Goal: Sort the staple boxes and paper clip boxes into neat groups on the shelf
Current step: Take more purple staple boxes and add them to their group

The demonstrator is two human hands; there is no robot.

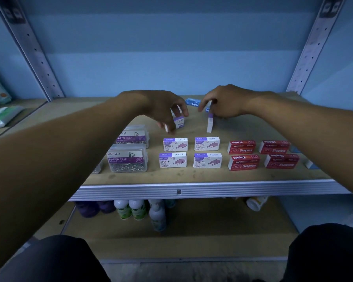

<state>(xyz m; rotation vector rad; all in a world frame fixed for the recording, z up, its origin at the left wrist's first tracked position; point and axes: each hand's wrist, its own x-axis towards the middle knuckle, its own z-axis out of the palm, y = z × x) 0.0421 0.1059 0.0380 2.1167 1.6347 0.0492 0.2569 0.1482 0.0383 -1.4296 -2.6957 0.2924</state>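
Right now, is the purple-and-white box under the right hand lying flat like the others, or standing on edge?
On edge. The purple-and-white box shows only its narrow side, its top end in the right hand, unlike the flat staple boxes nearer.

Hidden and cut off on the shelf

The left hand covered most of a purple staple box; at 3 o'clock, a blue-white box lay half behind the right forearm; bottles at 6 o'clock were blurred.

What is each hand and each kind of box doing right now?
Left hand: fingers hold a purple staple box, tilted.
Right hand: fingers hold another purple staple box, on end.
Four purple staple boxes: flat, squared up.
Four red staple boxes: flat, grouped.
Two paper clip boxes: closed.
Blue staple box: flat, behind.
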